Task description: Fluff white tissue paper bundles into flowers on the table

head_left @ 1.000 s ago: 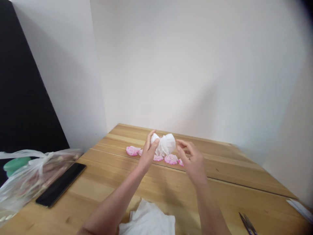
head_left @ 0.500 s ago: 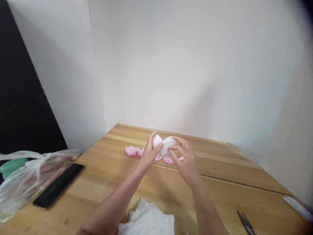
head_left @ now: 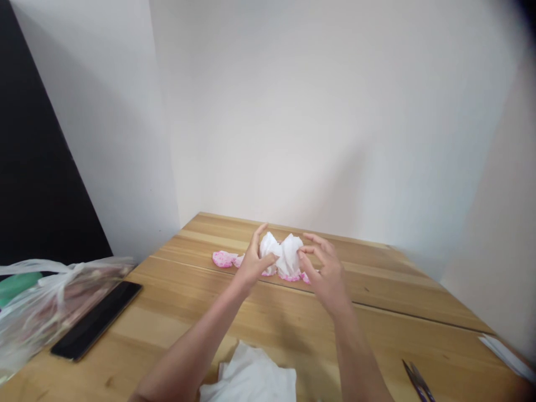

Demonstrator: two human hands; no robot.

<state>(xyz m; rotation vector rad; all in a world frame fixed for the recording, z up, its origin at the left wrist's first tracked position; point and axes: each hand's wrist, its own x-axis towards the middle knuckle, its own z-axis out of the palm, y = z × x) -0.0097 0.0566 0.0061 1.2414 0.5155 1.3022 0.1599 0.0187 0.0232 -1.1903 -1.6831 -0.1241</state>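
A bunched piece of thin white material [head_left: 288, 254], with two rounded lobes, is held up above the wooden table. My left hand [head_left: 254, 262] grips its left lobe, thumb in front. At the right lobe is my right hand [head_left: 324, 271], its thumb and a finger pinched together at the edge and the other fingers raised. Pink-and-white crumpled pieces [head_left: 224, 258] lie in a row on the table behind and below the hands, partly hidden by them. A heap of white sheets [head_left: 253, 377] rests at the near edge between my forearms.
A black phone [head_left: 98, 320] lies on the left of the table [head_left: 176, 312], beside a clear plastic bag [head_left: 54, 307] with a green item. Scissors [head_left: 419, 382] lie at the near right, and white strips [head_left: 508, 357] at the right edge. A wall stands behind.
My right hand has moved slightly to the right, away from my left hand. The white material's lobes now look fuller and more separate.
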